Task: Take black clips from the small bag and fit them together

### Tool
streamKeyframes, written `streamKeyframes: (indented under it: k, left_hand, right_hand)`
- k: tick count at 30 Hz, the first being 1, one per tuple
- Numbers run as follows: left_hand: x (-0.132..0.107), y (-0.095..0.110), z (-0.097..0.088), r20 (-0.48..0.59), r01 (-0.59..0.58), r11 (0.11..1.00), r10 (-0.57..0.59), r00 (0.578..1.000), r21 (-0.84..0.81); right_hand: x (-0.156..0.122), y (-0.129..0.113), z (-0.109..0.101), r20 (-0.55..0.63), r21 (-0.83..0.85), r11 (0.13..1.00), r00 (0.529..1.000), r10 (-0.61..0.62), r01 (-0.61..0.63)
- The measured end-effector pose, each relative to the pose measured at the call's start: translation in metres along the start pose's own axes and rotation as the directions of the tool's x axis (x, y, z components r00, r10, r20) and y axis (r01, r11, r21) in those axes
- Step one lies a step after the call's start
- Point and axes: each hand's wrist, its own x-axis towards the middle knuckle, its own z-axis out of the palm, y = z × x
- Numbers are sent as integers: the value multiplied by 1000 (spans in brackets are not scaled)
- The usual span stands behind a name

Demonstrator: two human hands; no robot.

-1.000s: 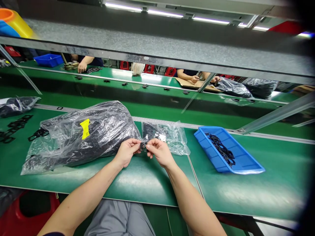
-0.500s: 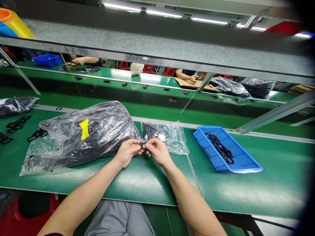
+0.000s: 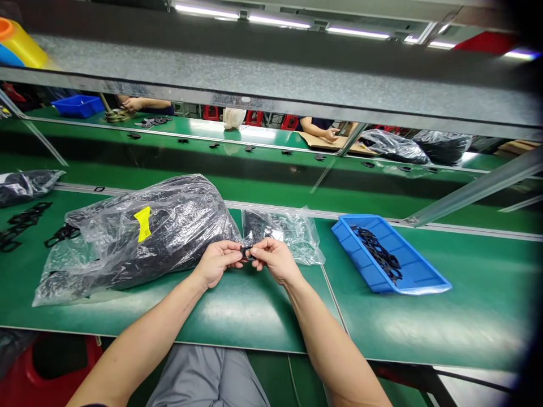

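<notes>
My left hand (image 3: 218,262) and my right hand (image 3: 274,259) meet over the green table (image 3: 237,311), both pinching one small black ring-shaped part (image 3: 246,251) between thumb and fingers. Just behind the hands lies a small clear bag (image 3: 292,229) of black parts. To the left rests a large clear plastic bag (image 3: 139,234) stuffed with black parts, bearing a yellow label (image 3: 143,223). A blue tray (image 3: 419,277) holding several black parts (image 3: 377,254) sits to the right.
Loose black parts (image 3: 25,220) and another bag (image 3: 25,183) lie at far left. A conveyor belt (image 3: 254,169) runs behind the table carrying small black pieces. Other people's hands (image 3: 331,134) work across it, near a blue bin (image 3: 78,104). A metal shelf (image 3: 271,73) hangs overhead.
Both hands keep pinching the small black part and shift very slightly; the view has tilted a little. A person across the belt has moved an arm.
</notes>
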Motion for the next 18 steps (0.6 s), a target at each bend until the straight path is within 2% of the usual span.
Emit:
streamKeyframes:
  k: [12, 18]
  left_hand:
    - [0, -2, 0, 59, 41, 987, -33, 998, -152]
    - [0, -1, 0, 76, 71, 982, -58, 995, -177]
  right_hand:
    - [0, 2, 0, -12, -10, 999, 999, -43, 43]
    - [0, 3, 0, 3, -35, 998, 999, -50, 50]
